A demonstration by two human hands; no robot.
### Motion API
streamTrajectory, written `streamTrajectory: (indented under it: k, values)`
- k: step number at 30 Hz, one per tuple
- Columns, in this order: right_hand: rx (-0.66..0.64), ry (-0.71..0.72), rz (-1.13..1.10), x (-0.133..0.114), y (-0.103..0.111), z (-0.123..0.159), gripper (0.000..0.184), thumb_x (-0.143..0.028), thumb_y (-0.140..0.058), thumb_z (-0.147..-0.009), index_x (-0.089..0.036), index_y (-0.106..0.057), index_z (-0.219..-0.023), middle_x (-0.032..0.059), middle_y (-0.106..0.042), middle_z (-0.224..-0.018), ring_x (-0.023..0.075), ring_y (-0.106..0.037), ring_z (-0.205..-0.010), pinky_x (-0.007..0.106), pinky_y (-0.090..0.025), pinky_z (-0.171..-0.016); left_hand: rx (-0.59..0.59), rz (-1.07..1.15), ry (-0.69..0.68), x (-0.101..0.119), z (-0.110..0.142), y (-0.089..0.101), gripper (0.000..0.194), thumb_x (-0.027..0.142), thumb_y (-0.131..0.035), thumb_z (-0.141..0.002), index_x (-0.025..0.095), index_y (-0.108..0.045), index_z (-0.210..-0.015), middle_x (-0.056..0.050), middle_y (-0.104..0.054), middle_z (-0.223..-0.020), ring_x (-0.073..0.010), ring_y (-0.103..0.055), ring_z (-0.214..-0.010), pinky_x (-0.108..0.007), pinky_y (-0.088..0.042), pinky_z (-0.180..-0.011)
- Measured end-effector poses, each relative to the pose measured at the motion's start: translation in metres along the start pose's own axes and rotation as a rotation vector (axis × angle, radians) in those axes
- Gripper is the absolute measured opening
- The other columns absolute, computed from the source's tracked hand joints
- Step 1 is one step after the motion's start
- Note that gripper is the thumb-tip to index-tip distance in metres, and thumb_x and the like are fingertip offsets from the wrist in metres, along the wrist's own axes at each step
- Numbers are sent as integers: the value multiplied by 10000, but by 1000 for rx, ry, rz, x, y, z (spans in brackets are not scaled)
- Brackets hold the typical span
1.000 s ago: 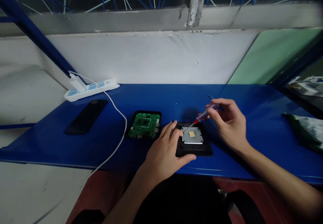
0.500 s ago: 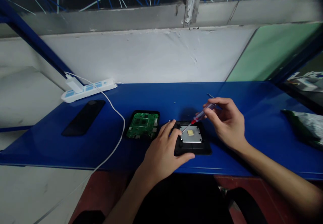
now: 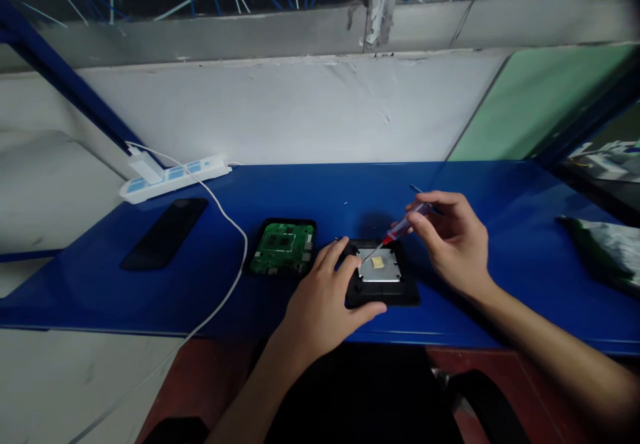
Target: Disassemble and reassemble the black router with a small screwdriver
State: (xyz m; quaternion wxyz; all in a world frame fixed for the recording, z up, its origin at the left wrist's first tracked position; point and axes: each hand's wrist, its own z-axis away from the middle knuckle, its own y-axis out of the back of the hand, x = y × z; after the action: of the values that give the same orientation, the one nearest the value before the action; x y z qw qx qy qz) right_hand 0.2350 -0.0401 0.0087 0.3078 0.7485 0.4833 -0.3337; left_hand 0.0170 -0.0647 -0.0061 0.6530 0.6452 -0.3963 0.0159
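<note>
A screwdriver with a clear purple-tinted handle and red collar is pinched in my right hand. It slants down to the left, its tip at the upper left part of a silver metal plate. The plate, with a small yellowish square pad on it, sits in a black plastic cover lying on the table. My left hand grips that cover along its left side, thumb at the near edge, forefinger close to the screwdriver tip. Whatever lies right under the tip is too small to make out.
Left of the cover, a green circuit board rests in a black case. Farther left are a black phone, a white power strip and a white cable crossing the table. A silver-and-green bag lies far right.
My right hand and the screwdriver handle have shifted very slightly to the right, the tip staying at the plate's left side. My left hand and the cover look nearly unchanged.
</note>
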Motion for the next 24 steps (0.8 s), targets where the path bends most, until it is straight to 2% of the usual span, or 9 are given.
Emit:
streamTrajectory:
  k: [13,24]
  values:
    - [-19,-39,-12,3,0,1,235,-271,-708,-874,-273,-614,-1089,17,-673,-939,163,-712,-732,336,-619,-675,-15,-8,8,1,0,0,491,491,-780,-785,231,-563,-1140,-128,-370,-1570,-333,-351,-1460,-561,-438,-1116]
    - [-68,-113,-153,4,-2,-2,215,-276,-692,-887,-266,-613,-1086,18,-669,-981,163,-740,-757,341,-651,-744,-20,-5,14,1,-1,0,495,485,-790,-776,222,-561,-1128,-137,-381,-1565,-344,-353,-1459,-564,-426,-1124]
